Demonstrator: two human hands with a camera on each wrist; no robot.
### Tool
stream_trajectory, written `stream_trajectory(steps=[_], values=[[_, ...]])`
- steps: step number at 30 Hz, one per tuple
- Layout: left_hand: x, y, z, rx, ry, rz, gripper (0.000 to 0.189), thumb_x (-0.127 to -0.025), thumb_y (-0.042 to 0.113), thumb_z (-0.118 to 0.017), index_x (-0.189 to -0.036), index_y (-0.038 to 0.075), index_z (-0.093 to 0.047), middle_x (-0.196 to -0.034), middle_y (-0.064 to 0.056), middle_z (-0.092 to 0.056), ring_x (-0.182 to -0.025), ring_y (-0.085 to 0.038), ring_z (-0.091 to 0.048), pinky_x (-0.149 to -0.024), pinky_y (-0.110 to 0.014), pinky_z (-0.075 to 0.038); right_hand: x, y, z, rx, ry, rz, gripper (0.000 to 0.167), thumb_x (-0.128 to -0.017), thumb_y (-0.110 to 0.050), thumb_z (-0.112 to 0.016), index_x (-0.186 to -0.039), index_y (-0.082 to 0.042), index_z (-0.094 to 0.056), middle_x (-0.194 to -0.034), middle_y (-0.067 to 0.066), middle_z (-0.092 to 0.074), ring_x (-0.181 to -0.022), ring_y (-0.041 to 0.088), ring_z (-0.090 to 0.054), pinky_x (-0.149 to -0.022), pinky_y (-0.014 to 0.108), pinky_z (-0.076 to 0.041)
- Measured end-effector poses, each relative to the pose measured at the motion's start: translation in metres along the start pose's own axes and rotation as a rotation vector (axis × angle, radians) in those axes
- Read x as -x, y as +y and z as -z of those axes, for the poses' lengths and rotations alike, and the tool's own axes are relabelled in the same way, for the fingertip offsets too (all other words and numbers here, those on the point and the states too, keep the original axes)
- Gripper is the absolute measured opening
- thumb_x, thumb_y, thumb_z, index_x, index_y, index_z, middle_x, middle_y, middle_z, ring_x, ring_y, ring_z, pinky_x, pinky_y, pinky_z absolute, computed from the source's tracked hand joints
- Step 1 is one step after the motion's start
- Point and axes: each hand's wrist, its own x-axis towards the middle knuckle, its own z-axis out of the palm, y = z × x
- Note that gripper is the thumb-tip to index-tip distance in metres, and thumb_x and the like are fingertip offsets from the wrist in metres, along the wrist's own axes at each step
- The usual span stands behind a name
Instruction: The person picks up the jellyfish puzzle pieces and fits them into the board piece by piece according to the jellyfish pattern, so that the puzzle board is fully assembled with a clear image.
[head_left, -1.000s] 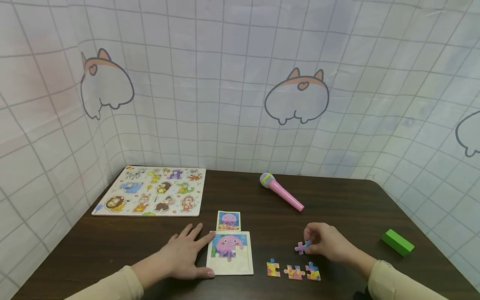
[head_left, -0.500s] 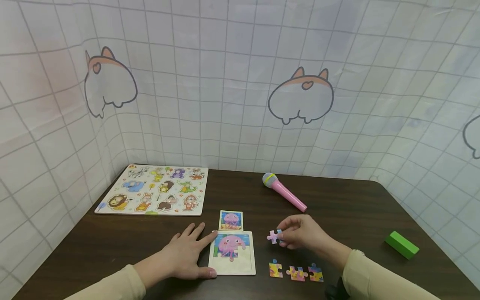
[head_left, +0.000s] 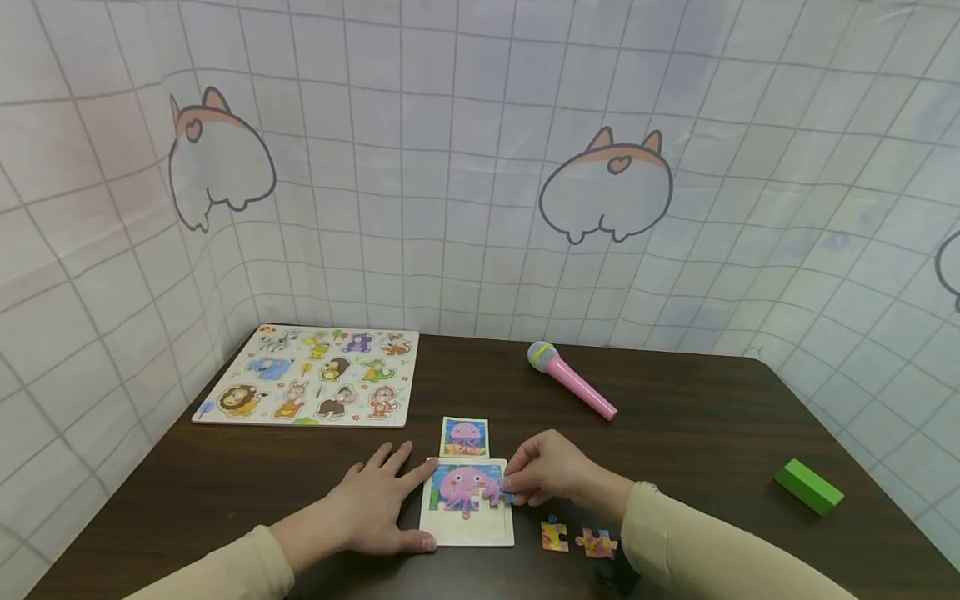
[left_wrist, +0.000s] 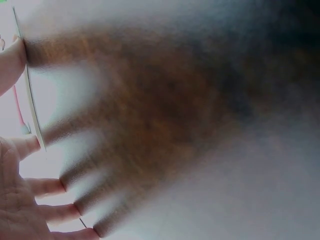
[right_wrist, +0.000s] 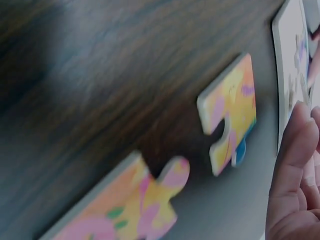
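A white puzzle board (head_left: 472,535) with a partly filled pink jellyfish picture lies at the front middle in the head view. My left hand (head_left: 375,507) rests with fingers spread, thumb and index finger at the board's left edge. With thumb and fingers my right hand (head_left: 553,471) pinches a pink-and-blue jigsaw piece (head_left: 492,493) over the board's right side, beside the jellyfish. In the right wrist view, only part of this hand shows at the right edge, near the board. A yellow jigsaw piece (right_wrist: 235,105) and a pink-and-yellow jigsaw piece (right_wrist: 120,212) lie on the dark table.
A small jellyfish card (head_left: 465,438) touches or nearly touches the board's far edge. Behind, at left, lies an animal puzzle board (head_left: 311,377). A pink toy microphone (head_left: 573,382) lies at the back, and a green block (head_left: 809,486) at the right.
My right hand has carried the jigsaw piece leftward from above the loose pieces to the board. Its forearm now covers the rightmost loose piece. My left hand has stayed at the board's edge.
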Motion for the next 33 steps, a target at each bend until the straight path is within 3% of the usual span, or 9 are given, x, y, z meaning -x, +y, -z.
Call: stream_trajectory(steps=[10,20,27,33], values=[[-0.001,0.002,0.001,-0.014,0.002,0.012,0.098,-0.081,0.073,-0.070,-0.159,0.024,-0.039,-0.164,-0.022,-0.032,-0.150,-0.051,-0.030,-0.108,-0.073,-0.035,-0.004,-0.008,-0.013,0.049,0.019,-0.017,0.009,-0.088,-0.006,-0.079,-0.087,0.002,-0.075,-0.070,0.005,-0.074,-0.057,0.007,-0.067,-0.057,0.026,-0.058],[-0.001,0.001,0.001,-0.010,-0.002,0.018,0.098,-0.081,0.073,-0.070,-0.159,0.024,-0.039,-0.164,-0.022,-0.032,-0.150,-0.051,-0.030,-0.108,-0.073,-0.035,-0.008,-0.019,-0.018,0.197,0.042,-0.040,0.012,-0.083,-0.005,-0.084,-0.077,-0.002,-0.075,-0.065,0.005,-0.072,-0.053,0.009,-0.067,-0.057,0.028,-0.059],[-0.001,0.001,0.000,-0.006,-0.006,0.019,0.098,-0.081,0.073,-0.070,-0.159,0.024,-0.039,-0.164,-0.022,-0.032,-0.150,-0.051,-0.029,-0.109,-0.073,-0.035,-0.010,-0.020,-0.021,0.238,0.046,-0.050,0.015,-0.081,-0.006,-0.086,-0.074,-0.003,-0.073,-0.064,0.005,-0.069,-0.053,0.009,-0.067,-0.057,0.028,-0.059],[-0.001,0.000,-0.001,-0.008,-0.003,0.016,0.098,-0.081,0.074,-0.070,-0.159,0.024,-0.039,-0.164,-0.022,-0.032,-0.150,-0.051,-0.030,-0.108,-0.073,-0.035,-0.011,-0.019,-0.022,0.268,0.061,-0.054,0.020,-0.084,-0.014,-0.086,-0.073,-0.005,-0.072,-0.062,0.005,-0.069,-0.052,0.010,-0.066,-0.056,0.026,-0.058]])
